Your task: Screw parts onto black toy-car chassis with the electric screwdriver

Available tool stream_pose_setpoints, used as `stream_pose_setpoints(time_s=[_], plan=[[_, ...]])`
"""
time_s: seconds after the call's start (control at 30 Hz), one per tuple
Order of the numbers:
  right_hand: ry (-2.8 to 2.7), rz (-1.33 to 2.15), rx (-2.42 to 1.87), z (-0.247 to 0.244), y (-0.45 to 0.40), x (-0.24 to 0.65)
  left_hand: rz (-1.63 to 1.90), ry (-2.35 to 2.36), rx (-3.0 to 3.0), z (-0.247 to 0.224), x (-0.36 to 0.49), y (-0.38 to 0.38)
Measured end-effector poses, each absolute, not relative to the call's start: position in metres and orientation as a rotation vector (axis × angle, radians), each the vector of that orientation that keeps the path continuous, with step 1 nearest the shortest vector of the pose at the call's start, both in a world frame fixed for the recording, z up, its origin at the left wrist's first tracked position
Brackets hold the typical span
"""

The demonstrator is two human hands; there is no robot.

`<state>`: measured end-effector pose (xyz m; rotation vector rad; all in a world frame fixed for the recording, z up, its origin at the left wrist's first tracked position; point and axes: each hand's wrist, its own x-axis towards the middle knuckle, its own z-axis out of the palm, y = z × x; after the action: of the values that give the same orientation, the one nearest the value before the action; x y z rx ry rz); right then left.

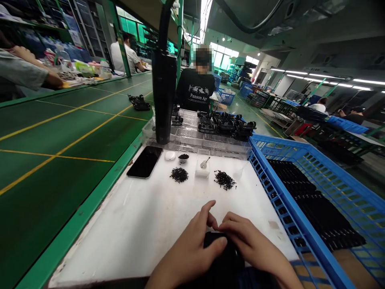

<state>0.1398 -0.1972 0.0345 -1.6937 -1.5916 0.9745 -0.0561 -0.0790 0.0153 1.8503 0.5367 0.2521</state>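
My left hand (189, 251) and my right hand (252, 245) meet at the near edge of a white work board (126, 237), both gripping a black plastic part (222, 255). Their fingers cover its top, and its shape is mostly hidden. Beyond my hands lie two small heaps of tiny black pieces (224, 180) (179, 175). Near them stand a small cup (183, 158) holding more of these pieces and a clear box with a small spoon (202, 168).
A phone (144, 161) and a white earbud case (170, 155) lie on the board. A clear tray (192, 138) holds black assemblies. A blue crate (303, 192) of black parts stands right, a green conveyor belt (75, 132) left. A person (195, 90) faces me across the tray.
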Motion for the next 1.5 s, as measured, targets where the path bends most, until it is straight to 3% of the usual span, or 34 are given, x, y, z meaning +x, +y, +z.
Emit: stream_pose_setpoints(time_s=[0.47, 0.8, 0.87, 1.07, 1.5], plan=[[-1.279, 1.025, -1.799, 0.02, -0.196, 0.146, 0.11, 0.487, 1.739, 0.028, -0.027, -0.047], [-1.285, 1.111, -1.784, 0.024, -0.191, 0.155, -0.049, 0.424, 2.0, 0.025, -0.008, -0.036], [-1.23, 1.037, -1.799, 0.023, -0.187, 0.172, -0.094, 0.377, 2.032, 0.026, -0.003, -0.031], [-0.637, 0.388, -1.784, 0.007, -0.162, 0.251, -0.14, 0.269, 2.087, 0.024, 0.004, -0.024], [-0.891, 0.509, -2.001, 0.0, -0.105, 0.27, -0.133, 0.191, 2.17, 0.024, -0.001, -0.027]])
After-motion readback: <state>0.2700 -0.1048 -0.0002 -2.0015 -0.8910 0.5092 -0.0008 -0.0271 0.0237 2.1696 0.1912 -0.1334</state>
